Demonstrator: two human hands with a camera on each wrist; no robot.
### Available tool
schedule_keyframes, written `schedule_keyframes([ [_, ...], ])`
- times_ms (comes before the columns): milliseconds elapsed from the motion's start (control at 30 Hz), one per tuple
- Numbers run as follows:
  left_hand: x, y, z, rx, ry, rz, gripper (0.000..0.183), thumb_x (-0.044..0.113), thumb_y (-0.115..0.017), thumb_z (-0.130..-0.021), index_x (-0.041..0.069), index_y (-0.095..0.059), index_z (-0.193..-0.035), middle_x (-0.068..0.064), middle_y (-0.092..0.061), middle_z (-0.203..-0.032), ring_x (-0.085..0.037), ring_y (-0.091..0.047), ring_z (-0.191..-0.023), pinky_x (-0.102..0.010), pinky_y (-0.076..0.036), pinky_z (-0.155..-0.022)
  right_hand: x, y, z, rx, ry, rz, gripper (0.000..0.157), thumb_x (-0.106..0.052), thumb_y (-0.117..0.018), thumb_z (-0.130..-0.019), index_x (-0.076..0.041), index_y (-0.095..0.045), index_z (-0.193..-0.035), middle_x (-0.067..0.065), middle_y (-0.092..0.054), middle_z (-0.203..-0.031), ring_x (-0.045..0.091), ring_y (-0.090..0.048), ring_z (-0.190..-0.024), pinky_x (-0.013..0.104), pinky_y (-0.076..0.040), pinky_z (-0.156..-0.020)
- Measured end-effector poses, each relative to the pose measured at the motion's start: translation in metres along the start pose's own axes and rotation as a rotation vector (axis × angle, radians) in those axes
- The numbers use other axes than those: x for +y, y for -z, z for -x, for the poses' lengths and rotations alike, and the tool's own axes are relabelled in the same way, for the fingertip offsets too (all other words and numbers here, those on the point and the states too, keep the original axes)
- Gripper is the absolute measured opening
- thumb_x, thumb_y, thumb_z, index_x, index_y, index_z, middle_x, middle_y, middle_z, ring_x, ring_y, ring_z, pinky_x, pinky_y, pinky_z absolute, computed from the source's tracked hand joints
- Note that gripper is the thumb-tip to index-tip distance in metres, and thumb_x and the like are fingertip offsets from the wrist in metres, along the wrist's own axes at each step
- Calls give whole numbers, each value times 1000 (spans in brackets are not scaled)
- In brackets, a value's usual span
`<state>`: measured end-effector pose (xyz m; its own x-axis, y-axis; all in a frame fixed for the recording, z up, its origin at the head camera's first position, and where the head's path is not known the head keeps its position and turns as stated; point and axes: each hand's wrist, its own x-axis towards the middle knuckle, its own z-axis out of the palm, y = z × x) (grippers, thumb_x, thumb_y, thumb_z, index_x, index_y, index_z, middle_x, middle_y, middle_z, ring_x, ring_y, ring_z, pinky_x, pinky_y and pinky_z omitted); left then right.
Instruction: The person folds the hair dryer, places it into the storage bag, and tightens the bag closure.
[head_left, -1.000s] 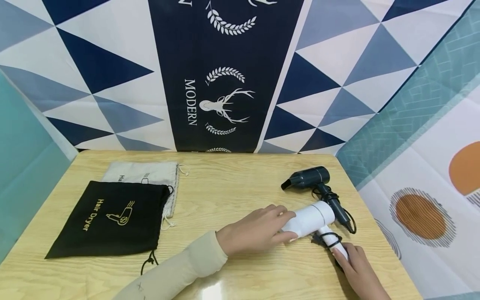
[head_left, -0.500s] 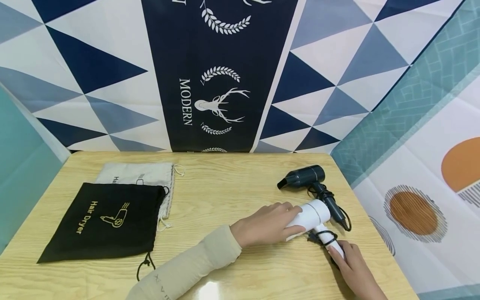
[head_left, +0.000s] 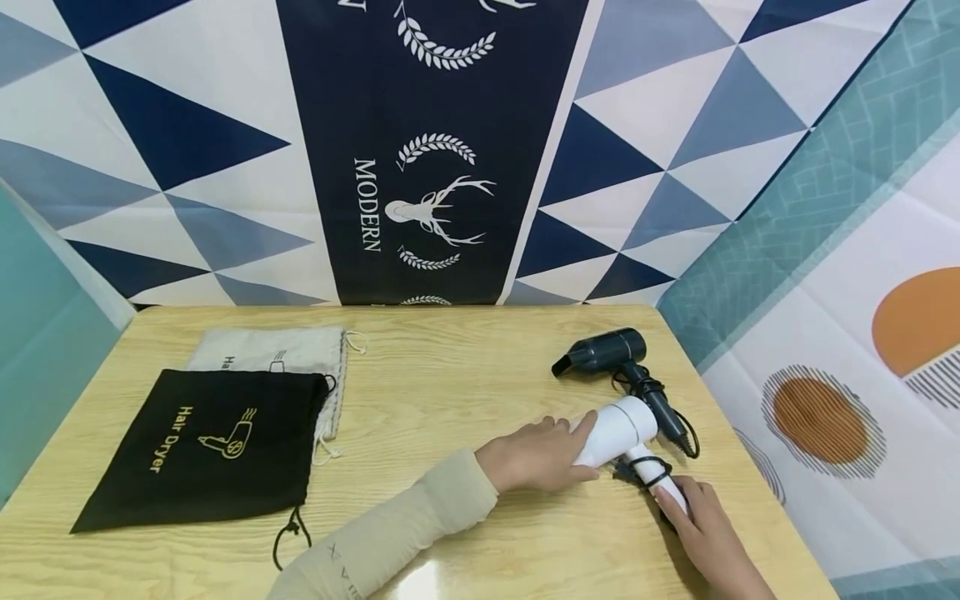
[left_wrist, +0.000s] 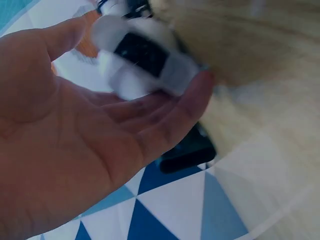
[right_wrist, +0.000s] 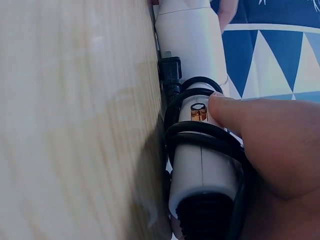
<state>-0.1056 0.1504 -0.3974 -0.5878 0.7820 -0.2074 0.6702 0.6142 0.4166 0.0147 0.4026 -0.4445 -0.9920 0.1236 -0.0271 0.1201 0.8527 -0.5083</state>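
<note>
Now left fingers (left_wrist: 179,114) clasp the white dryer's barrel (head_left: 617,432) (right fingers (head_left: 700,495), handle (right_wrist: 196,169)).

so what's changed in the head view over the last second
The left hand in the beige sleeve has moved right, its fingers now farther over the nozzle end of the white plastic hair dryer. The view has shifted slightly.

Unchanged: the right hand grips that dryer's handle; the dark grey hair dryer, black drawstring bag and cream drawstring bag stay put.
</note>
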Motion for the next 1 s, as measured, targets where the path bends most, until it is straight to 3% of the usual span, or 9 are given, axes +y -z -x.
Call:
schedule_keyframes([
  [133,-3,-1,-5,19,-25,-27,80,55,-49,-99,20,-11,-161,-9,-49,-147,-27,-45,-136,-36,-44,-104,1,4,-3,25,20,14,42,-28,-51,-105,12,-55,-117,26,-54,-108,35,-54,-100,51,-46,-80],
  [367,-6,-5,-10,13,-65,24,82,56,-50,-99,20,-10,-161,-8,-48,-149,-26,-44,-137,-36,-40,-108,2,7,1,4,-15,-4,43,-31,-63,-99,9,-58,-116,17,-57,-102,22,-49,-85,31,-41,-67],
  [467,-12,-9,-9,20,-67,56,83,58,-50,-98,22,-10,-161,-7,-47,-149,-25,-44,-137,-35,-41,-107,-2,5,2,2,-25,-33,48,-33,-69,-95,9,-58,-115,16,-57,-102,21,-49,-83,29,-40,-66],
  [567,-19,-12,-9,41,-78,110,84,60,-51,-97,23,-11,-161,-7,-48,-146,-20,-47,-131,-34,-43,-103,-5,2,3,55,-8,-26,47,-32,-71,-93,9,-61,-114,16,-61,-102,20,-52,-83,29,-42,-65],
  [767,-29,-10,-9,95,-115,379,87,62,-57,-92,24,-18,-159,-2,-47,-139,-11,-50,-115,-30,-47,-91,-13,5,7,183,-10,-24,43,-32,-75,-90,5,-66,-111,16,-66,-101,18,-55,-83,24,-44,-65],
  [900,-32,-3,-11,130,-162,613,79,54,-61,-94,16,-28,-156,-2,-49,-135,-7,-53,-108,-24,-48,-88,-20,8,7,284,9,-48,40,-30,-79,-87,1,-69,-110,16,-67,-105,10,-56,-85,16,-44,-66],
  [1000,-34,1,-9,133,-163,709,70,49,-58,-98,10,-35,-152,-3,-54,-134,-5,-56,-106,-23,-48,-89,-25,10,8,323,48,-61,39,-24,-82,-84,1,-69,-110,16,-67,-104,3,-55,-81,16,-45,-64],
])
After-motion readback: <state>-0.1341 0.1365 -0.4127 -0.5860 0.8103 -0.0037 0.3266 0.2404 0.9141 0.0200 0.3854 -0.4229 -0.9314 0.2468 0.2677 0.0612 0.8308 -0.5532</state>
